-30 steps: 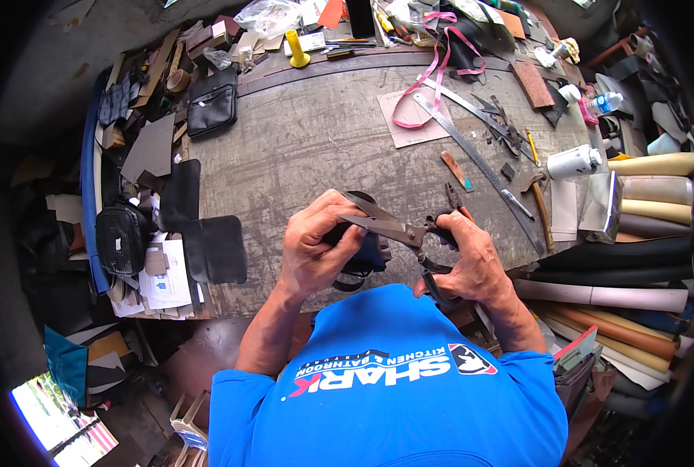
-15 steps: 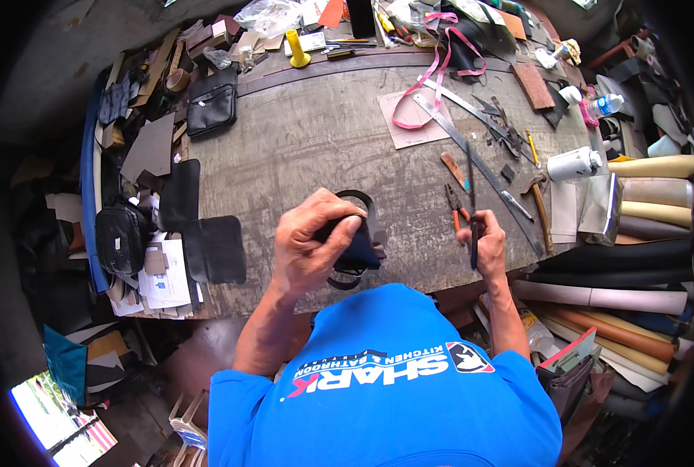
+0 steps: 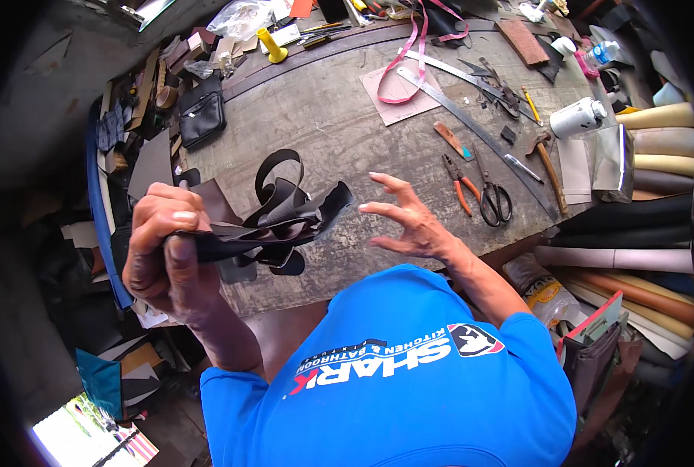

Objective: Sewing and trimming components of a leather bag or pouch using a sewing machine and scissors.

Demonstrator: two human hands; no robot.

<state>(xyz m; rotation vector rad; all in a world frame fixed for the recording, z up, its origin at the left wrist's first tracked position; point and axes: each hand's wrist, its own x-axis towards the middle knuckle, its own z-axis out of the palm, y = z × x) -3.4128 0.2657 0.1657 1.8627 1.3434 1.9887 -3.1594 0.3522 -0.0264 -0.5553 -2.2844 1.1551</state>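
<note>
Plainly, the left hand (image 3: pixel 166 253) grips a black, folded piece (image 3: pixel 242 238), flared at one end, the right hand (image 3: pixel 414 224) splayed.

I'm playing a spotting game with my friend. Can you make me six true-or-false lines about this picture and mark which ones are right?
1. The left hand is holding a black piece. True.
2. The scissors lie beside the pliers on the table. True.
3. The pliers have blue handles. False: the handles are orange.
4. The right hand is holding the scissors. False: it is empty, with its fingers spread.
5. The hammer has a brown handle. True.
6. The white bottle is to the left of the pliers. False: it is to their right.
</note>
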